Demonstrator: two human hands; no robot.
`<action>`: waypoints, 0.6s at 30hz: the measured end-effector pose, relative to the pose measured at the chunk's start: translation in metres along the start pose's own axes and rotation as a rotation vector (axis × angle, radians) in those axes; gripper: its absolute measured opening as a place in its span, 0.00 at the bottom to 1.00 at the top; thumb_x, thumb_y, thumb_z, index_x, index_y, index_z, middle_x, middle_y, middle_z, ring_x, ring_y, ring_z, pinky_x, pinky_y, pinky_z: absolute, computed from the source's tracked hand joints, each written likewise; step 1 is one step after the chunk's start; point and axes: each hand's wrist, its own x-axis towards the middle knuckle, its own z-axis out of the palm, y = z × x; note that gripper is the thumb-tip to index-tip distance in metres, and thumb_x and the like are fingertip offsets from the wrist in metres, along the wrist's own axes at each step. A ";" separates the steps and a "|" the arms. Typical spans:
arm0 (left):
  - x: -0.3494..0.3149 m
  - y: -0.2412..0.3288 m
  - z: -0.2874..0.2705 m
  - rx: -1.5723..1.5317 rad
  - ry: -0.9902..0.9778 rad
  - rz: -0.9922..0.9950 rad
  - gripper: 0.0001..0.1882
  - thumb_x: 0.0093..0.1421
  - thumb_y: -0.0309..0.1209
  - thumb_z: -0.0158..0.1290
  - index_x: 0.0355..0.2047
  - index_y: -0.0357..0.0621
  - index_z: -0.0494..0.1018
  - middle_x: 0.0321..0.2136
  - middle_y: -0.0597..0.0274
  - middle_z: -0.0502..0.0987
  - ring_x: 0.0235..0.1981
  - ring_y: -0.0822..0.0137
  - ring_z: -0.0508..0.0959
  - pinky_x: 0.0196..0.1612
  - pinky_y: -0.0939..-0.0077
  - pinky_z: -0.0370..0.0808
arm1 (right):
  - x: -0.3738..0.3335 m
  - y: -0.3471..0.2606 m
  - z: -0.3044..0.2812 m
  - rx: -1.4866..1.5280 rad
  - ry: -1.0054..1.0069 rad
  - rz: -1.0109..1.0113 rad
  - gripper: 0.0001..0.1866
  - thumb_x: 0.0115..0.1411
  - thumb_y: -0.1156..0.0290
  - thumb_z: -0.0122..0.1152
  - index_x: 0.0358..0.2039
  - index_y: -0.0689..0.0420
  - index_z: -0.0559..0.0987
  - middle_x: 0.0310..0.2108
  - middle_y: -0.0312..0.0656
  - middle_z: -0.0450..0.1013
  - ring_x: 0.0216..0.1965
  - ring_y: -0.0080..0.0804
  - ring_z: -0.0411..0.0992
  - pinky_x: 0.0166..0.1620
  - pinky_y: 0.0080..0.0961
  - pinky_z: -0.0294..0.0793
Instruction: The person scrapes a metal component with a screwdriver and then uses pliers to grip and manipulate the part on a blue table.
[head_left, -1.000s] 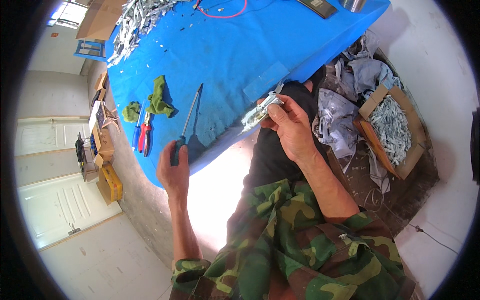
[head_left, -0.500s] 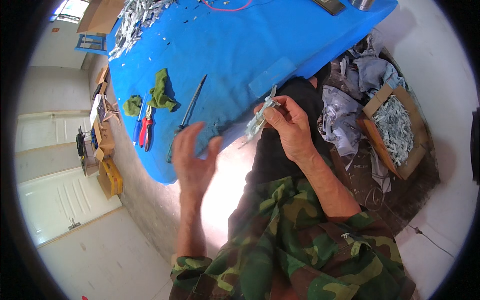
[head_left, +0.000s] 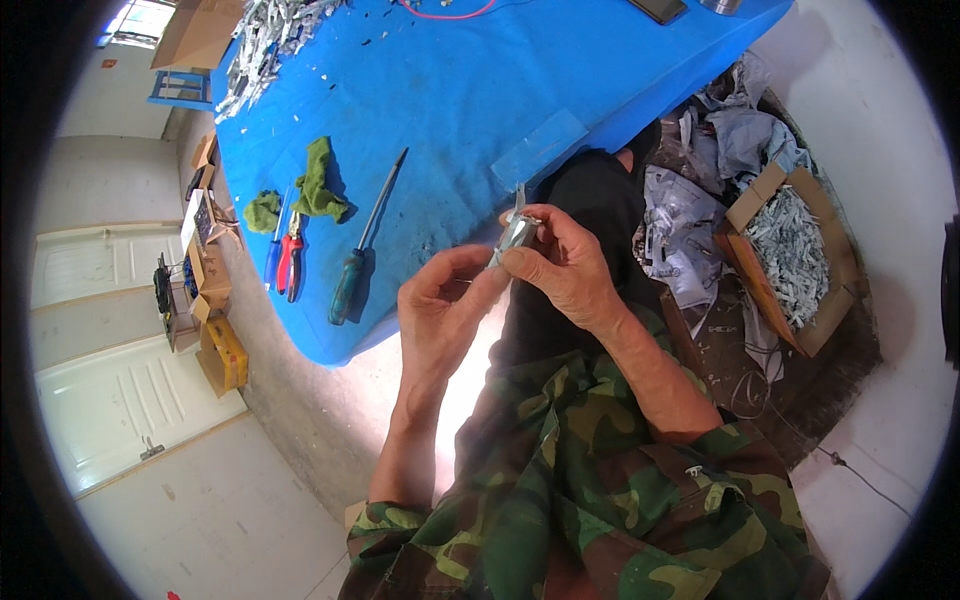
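Over my lap, just off the near edge of the blue-covered table [head_left: 430,90], both hands hold a narrow silvery metal piece [head_left: 515,238]. My right hand [head_left: 575,268] pinches it between thumb and fingers. From the other side, my left hand [head_left: 440,305] has its thumb and fingertips closed on the lower end. Fingers cover much of the piece, so its exact kind is unclear. Left of my hands, a screwdriver [head_left: 348,288] with a teal handle lies on the cloth. Beyond it are red-handled pliers [head_left: 291,255], a blue-handled tool [head_left: 273,262] and a green rag [head_left: 319,180].
Silvery strips lie in a pile [head_left: 275,50] at the table's far left. On my right stands an open cardboard box [head_left: 845,285] full of similar pieces, beside grey plastic bags [head_left: 685,225]. A phone [head_left: 660,8] rests on the far edge. Boxes [head_left: 225,355] line the left floor.
My left hand has moved right from beside the screwdriver and closed on the metal piece. My right hand still grips it, and the piece is turned differently.
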 end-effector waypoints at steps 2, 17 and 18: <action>-0.002 0.001 0.002 -0.015 0.030 -0.004 0.15 0.64 0.30 0.67 0.47 0.32 0.80 0.34 0.60 0.83 0.33 0.73 0.80 0.36 0.80 0.76 | -0.002 -0.002 0.001 0.035 0.006 0.020 0.20 0.64 0.71 0.73 0.52 0.65 0.76 0.43 0.37 0.78 0.44 0.20 0.76 0.46 0.19 0.78; -0.005 -0.007 0.000 -0.119 -0.008 -0.058 0.14 0.65 0.28 0.65 0.48 0.32 0.82 0.36 0.60 0.84 0.35 0.73 0.81 0.38 0.80 0.77 | -0.007 -0.007 -0.003 -0.072 -0.054 0.023 0.15 0.64 0.78 0.67 0.51 0.67 0.78 0.42 0.37 0.79 0.43 0.20 0.77 0.47 0.21 0.79; -0.005 -0.010 -0.001 -0.125 -0.015 -0.061 0.14 0.66 0.28 0.65 0.48 0.32 0.82 0.35 0.61 0.84 0.35 0.73 0.81 0.38 0.80 0.77 | -0.006 -0.006 -0.003 -0.069 -0.060 0.026 0.15 0.64 0.78 0.67 0.51 0.67 0.78 0.42 0.37 0.79 0.43 0.20 0.77 0.47 0.20 0.79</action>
